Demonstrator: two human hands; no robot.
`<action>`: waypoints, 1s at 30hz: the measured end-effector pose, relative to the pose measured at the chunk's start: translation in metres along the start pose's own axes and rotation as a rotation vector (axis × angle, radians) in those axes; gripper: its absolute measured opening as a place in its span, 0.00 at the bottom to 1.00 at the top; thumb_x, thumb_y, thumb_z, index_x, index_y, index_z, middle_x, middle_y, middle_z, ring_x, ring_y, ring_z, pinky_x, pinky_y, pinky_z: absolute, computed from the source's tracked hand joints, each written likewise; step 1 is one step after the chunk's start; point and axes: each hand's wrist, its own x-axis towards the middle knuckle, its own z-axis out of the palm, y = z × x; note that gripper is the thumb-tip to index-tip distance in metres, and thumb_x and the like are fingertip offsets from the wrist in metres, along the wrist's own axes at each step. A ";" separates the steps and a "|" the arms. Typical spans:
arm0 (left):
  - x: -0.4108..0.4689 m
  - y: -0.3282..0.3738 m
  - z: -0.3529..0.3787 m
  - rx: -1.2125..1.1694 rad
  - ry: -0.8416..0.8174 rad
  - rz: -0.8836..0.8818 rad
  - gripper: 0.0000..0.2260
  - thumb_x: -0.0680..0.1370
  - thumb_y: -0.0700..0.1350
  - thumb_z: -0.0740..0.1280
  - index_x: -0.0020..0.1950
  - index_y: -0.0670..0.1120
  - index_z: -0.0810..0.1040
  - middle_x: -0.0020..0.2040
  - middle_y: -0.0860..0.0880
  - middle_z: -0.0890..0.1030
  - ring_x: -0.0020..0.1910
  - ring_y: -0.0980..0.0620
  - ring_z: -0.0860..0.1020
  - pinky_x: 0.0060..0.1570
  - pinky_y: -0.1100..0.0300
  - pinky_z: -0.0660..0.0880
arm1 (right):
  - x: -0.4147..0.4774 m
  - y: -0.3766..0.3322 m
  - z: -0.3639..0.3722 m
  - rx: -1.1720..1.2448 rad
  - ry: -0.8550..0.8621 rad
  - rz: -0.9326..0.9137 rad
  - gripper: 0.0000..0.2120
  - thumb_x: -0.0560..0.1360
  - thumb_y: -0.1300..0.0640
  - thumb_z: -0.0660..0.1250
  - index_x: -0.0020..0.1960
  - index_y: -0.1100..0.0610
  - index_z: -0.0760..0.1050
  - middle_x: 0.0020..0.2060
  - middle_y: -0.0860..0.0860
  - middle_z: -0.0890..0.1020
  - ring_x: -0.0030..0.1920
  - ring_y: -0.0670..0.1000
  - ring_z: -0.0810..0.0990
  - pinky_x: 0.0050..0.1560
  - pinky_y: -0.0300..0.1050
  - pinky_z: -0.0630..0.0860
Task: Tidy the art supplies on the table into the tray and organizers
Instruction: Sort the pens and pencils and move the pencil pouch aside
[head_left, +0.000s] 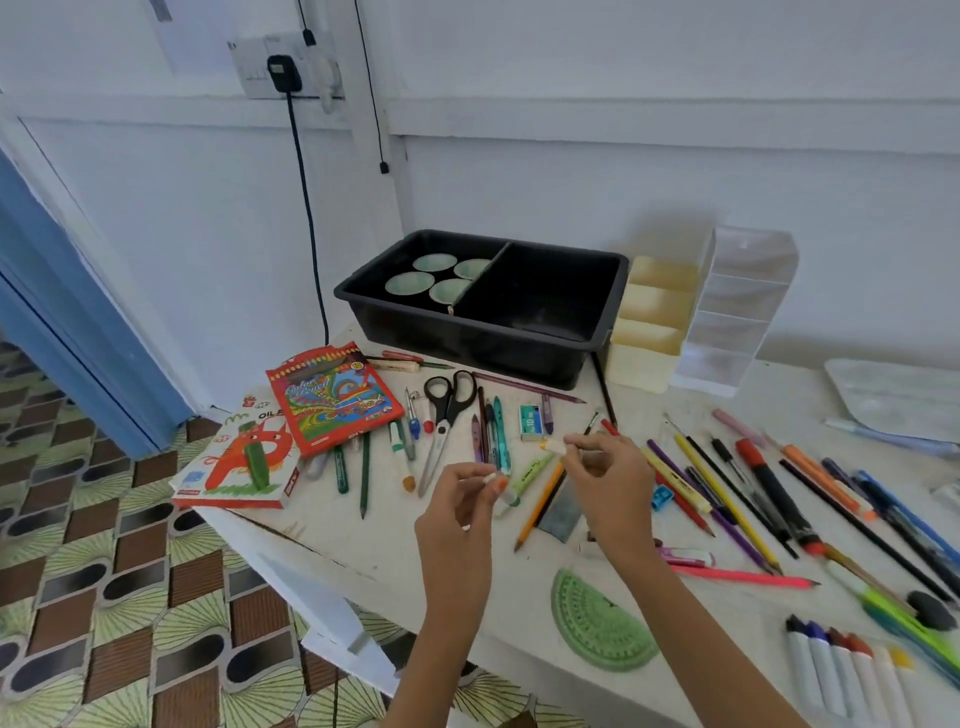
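Both hands hover over the middle of the white table (374, 540). My left hand (460, 499) pinches a short white crayon with an orange tip (496, 483). My right hand (605, 473) pinches another short white crayon with a yellow tip (551, 445). Behind them stands a black two-part tray (483, 338) with several small cups (409, 283) in its left half. A cream organizer (649, 338) and a clear organizer (727, 322) stand to the tray's right. Scissors (447, 410), pens, pencils and markers lie scattered around the hands.
Two boxes, colour pencils (332, 400) and oil pastels (239, 457), lie at the table's left edge. A green protractor (597, 623) sits near the front edge. Markers (841, 670) lie at the front right. A white plastic sheet (898, 395) is at the far right.
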 end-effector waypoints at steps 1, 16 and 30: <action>-0.004 0.002 0.004 0.000 -0.016 0.012 0.02 0.76 0.40 0.68 0.47 0.47 0.78 0.39 0.55 0.82 0.39 0.57 0.80 0.40 0.65 0.76 | -0.004 0.001 -0.010 0.037 0.011 0.025 0.05 0.73 0.65 0.69 0.47 0.58 0.82 0.39 0.51 0.80 0.37 0.42 0.79 0.36 0.25 0.72; -0.106 0.034 0.084 -0.086 -0.220 -0.022 0.05 0.76 0.43 0.67 0.52 0.48 0.77 0.41 0.52 0.83 0.43 0.56 0.81 0.46 0.60 0.78 | -0.078 0.040 -0.178 0.346 0.183 0.343 0.05 0.72 0.59 0.71 0.47 0.58 0.83 0.44 0.48 0.85 0.46 0.47 0.82 0.45 0.39 0.78; -0.156 0.030 0.112 -0.043 -0.275 -0.032 0.05 0.76 0.38 0.68 0.46 0.47 0.80 0.40 0.52 0.83 0.43 0.56 0.81 0.46 0.64 0.77 | -0.117 0.084 -0.196 -0.436 -0.094 -0.314 0.11 0.68 0.63 0.69 0.50 0.61 0.83 0.46 0.52 0.83 0.48 0.47 0.79 0.58 0.28 0.66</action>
